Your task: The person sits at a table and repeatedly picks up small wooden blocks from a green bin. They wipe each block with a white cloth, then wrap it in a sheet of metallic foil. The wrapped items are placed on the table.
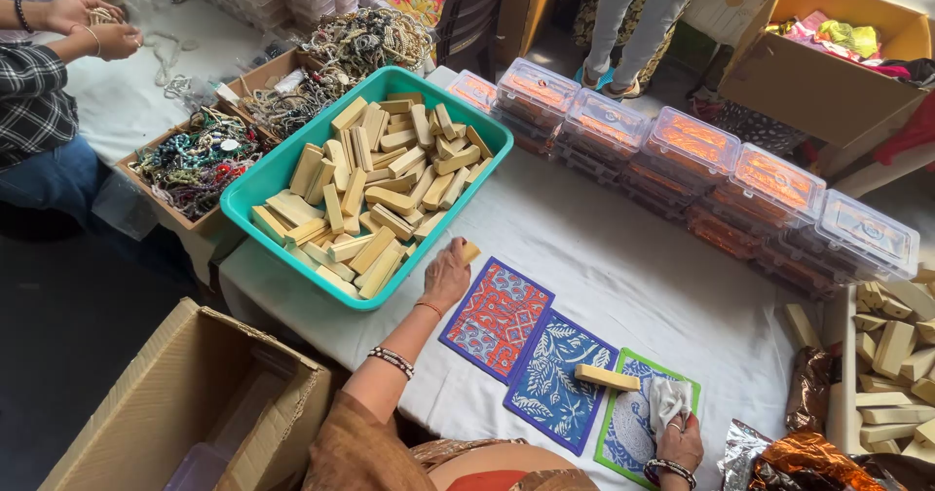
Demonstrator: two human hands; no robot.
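Observation:
My left hand (449,272) reaches forward and grips a small pale wooden block (470,251) just beside the near rim of a teal tray (261,188) filled with several similar blocks. My right hand (680,439) clutches a white cloth (668,399) over a green-bordered patterned mat (623,440). A yellow wooden bar (607,378) lies across the blue leaf-patterned mat (548,384). A red and blue patterned mat (495,318) lies between the hand and the blue mat.
Clear lidded boxes with orange contents (687,150) line the table's far side. Cardboard trays of beads (195,163) sit left, where another person's hands (93,25) work. An open carton (185,403) stands near left; loose wooden blocks (891,355) and foil wrappers (804,457) lie right.

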